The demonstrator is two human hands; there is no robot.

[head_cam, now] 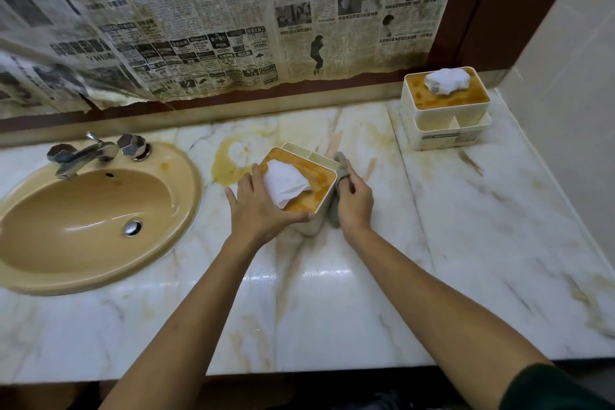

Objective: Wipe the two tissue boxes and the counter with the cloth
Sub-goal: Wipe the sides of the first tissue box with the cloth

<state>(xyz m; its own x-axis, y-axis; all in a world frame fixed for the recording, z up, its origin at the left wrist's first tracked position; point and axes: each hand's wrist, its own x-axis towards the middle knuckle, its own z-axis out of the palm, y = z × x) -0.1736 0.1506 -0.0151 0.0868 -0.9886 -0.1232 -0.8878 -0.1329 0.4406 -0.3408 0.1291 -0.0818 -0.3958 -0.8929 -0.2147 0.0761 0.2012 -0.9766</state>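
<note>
A cream tissue box (301,190) with an orange-stained lid stands mid-counter (332,293). The left hand (263,206) grips its near corner, fingers curled round. The right hand (354,200) presses a grey cloth (339,163) against the box's right side. A second tissue box (444,110) stands by the far right wall, a sink (83,210) at left.

The near tissue box (317,191), cream with an orange-stained top and a white tissue standing out of its slot, stood cornerwise near the middle of the bench (466,226). The far tissue box (442,116), alike and equally stained, sat upright in the back right corner, well apart. The grey cloth (334,210), bunched, pressed against the near box's right wall. The glossy white marble bench bore an orange ring behind the near box.
</note>
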